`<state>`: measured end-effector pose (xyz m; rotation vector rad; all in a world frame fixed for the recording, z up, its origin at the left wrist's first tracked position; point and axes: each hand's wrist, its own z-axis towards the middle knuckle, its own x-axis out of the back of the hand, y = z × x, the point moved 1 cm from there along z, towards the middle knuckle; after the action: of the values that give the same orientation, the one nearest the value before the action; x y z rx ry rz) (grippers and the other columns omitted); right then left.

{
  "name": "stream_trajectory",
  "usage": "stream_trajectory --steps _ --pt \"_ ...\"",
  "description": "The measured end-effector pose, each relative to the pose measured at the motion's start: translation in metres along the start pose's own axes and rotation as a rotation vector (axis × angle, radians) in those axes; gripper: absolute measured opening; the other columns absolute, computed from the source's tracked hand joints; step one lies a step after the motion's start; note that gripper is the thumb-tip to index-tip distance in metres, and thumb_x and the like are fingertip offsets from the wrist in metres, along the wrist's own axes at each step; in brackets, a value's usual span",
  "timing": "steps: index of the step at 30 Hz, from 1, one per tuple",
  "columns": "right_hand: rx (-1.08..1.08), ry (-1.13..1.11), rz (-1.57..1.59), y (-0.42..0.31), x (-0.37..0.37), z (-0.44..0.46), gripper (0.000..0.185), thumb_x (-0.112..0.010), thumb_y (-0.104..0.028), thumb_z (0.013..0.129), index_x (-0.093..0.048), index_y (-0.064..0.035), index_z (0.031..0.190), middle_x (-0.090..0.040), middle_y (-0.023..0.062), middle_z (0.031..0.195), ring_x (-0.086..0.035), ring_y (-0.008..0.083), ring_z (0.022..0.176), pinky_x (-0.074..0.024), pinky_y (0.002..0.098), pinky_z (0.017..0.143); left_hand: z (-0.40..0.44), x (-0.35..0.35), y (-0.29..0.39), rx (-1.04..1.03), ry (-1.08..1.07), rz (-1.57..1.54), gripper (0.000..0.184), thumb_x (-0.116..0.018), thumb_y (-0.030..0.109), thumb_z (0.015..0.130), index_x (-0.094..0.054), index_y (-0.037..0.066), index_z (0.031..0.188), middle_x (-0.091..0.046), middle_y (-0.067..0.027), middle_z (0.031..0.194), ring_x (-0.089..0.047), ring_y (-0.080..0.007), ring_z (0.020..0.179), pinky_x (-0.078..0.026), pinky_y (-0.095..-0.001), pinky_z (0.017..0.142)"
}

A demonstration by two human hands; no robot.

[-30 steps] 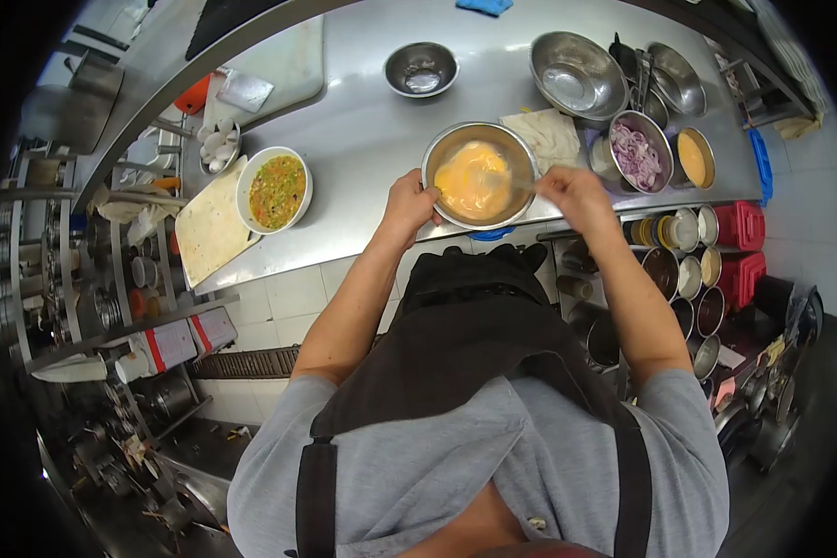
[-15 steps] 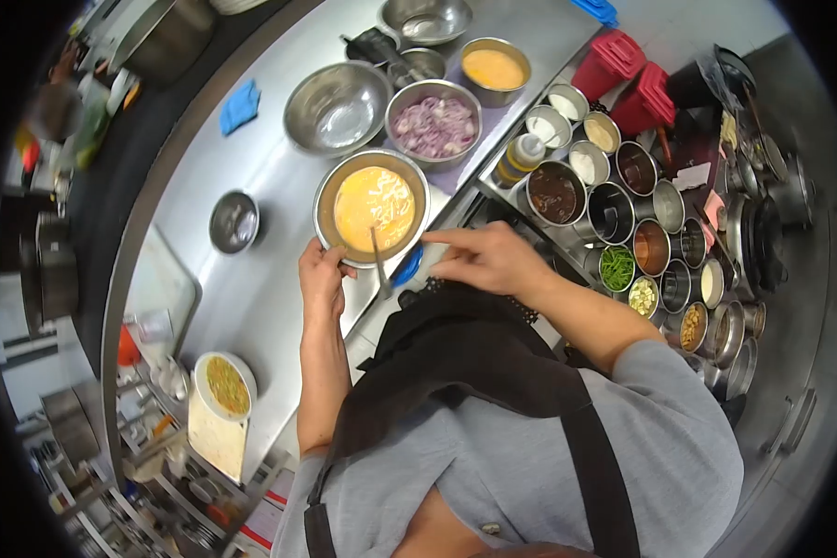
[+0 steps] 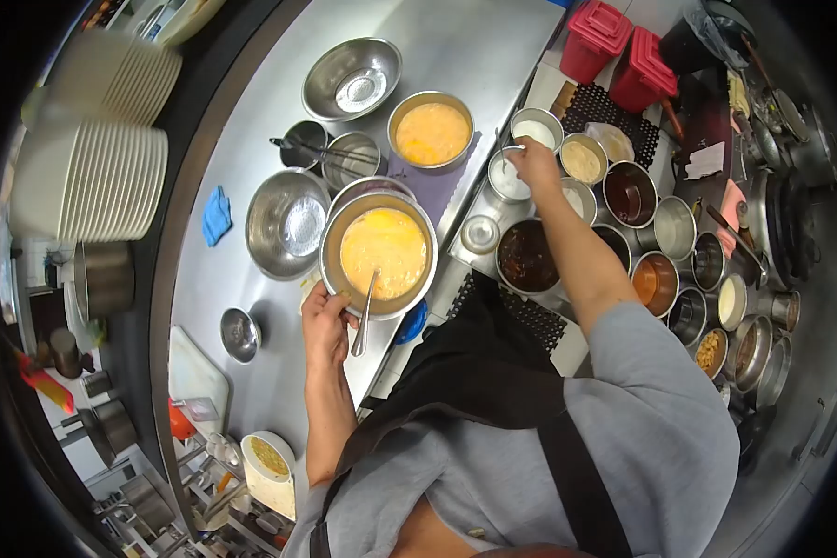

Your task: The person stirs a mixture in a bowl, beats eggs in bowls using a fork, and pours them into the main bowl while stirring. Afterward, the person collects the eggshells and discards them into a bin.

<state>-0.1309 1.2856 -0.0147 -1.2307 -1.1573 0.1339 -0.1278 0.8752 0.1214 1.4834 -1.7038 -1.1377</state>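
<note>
My left hand [image 3: 327,324] grips the near rim of a steel bowl of beaten egg [image 3: 383,249], holding it tilted above the counter. A spoon [image 3: 364,321] rests in the egg, its handle sticking out over the rim toward me. Across at the seasoning tins, my right hand [image 3: 538,166] has its fingers closed at a thin spoon handle [image 3: 500,141], which stands in a tin of white seasoning [image 3: 509,179]. The spoon's lower end is hidden. Behind the egg bowl, another steel bowl [image 3: 370,186] is mostly covered.
A second bowl of egg mixture [image 3: 431,130] and a wide empty-looking bowl [image 3: 288,223] stand on the steel counter. A tin of dark sauce [image 3: 527,256] sits below my right forearm. Red lidded bins [image 3: 597,33] are at the back. Stacked white dishes [image 3: 112,181] line the left shelf.
My right hand has moved from beside the egg bowl out to the white seasoning tin. My left hand still holds the bowl. The view has shifted, and the onion bowl is now mostly hidden.
</note>
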Motion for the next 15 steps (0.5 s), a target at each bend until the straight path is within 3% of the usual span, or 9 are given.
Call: stream_trajectory --steps 2,4,5,8,12,13,15 --pt "-0.117 -0.065 -0.052 0.010 -0.021 0.028 0.030 -0.067 -0.026 0.083 -0.068 -0.0067 0.105 -0.069 0.0154 0.078 -0.067 0.0285 0.068 -0.0521 0.0398 0.067 0.010 -0.015 0.003 0.030 0.015 0.011 0.024 -0.050 -0.005 0.081 -0.057 -0.007 0.104 -0.065 -0.0109 0.084 -0.057 -0.0121 0.055 -0.046 -0.0222 0.043" --pt "0.135 -0.104 -0.242 0.016 -0.036 0.042 0.023 -0.066 -0.027 0.082 -0.069 -0.0089 0.097 -0.069 0.0146 0.080 -0.066 0.0337 0.075 -0.0520 0.0445 0.071 0.018 -0.029 0.006 0.052 0.032 0.010 0.024 -0.050 -0.006 0.081 -0.058 -0.006 0.104 -0.065 -0.0102 0.084 -0.057 -0.0118 0.054 -0.046 -0.0219 0.043" --pt "0.123 -0.125 -0.237 0.023 -0.039 0.045 0.023 -0.066 -0.027 0.082 -0.069 -0.0089 0.097 -0.069 0.0146 0.080 -0.066 0.0337 0.075 -0.0520 0.0445 0.071 0.021 -0.034 0.007 0.070 0.046 0.020 0.024 -0.050 -0.006 0.081 -0.058 -0.006 0.104 -0.065 -0.0102 0.084 -0.057 -0.0118 0.054 -0.046 -0.0219 0.043" --pt "0.411 -0.081 -0.280 0.029 -0.019 0.048 0.021 -0.068 -0.024 0.085 -0.070 -0.0035 0.087 -0.067 0.0106 0.067 -0.065 0.0258 0.059 -0.0514 0.0351 0.059 0.032 -0.046 0.009 0.080 0.027 0.025 0.023 -0.050 -0.007 0.081 -0.058 -0.006 0.103 -0.065 -0.0099 0.084 -0.057 -0.0115 0.054 -0.046 -0.0222 0.043" --pt "0.268 -0.060 -0.032 0.045 0.023 0.026 0.022 -0.062 -0.018 0.091 -0.069 0.0027 0.094 -0.069 0.0122 0.071 -0.064 0.0151 0.055 -0.0498 0.0282 0.055 0.051 -0.058 0.009 0.095 0.017 0.057 0.023 -0.050 -0.006 0.082 -0.057 -0.006 0.104 -0.065 -0.0100 0.084 -0.057 -0.0109 0.054 -0.045 -0.0216 0.042" --pt "0.258 -0.063 -0.035 0.048 0.027 0.020 0.022 -0.062 -0.018 0.091 -0.069 0.0027 0.094 -0.069 0.0122 0.071 -0.064 0.0151 0.055 -0.0498 0.0282 0.055 0.055 -0.062 0.009 0.092 0.010 0.077 0.023 -0.051 -0.006 0.083 -0.057 -0.006 0.105 -0.065 -0.0100 0.084 -0.057 -0.0107 0.053 -0.045 -0.0214 0.042" --pt "0.033 -0.115 0.137 0.053 0.029 0.016 0.022 -0.061 -0.020 0.089 -0.068 0.0000 0.095 -0.070 0.0146 0.074 -0.068 0.0224 0.060 -0.0526 0.0328 0.061 0.061 -0.071 0.012 0.106 0.004 0.073 0.022 -0.051 -0.005 0.083 -0.057 -0.005 0.105 -0.065 -0.0101 0.085 -0.057 -0.0104 0.053 -0.045 -0.0214 0.042"
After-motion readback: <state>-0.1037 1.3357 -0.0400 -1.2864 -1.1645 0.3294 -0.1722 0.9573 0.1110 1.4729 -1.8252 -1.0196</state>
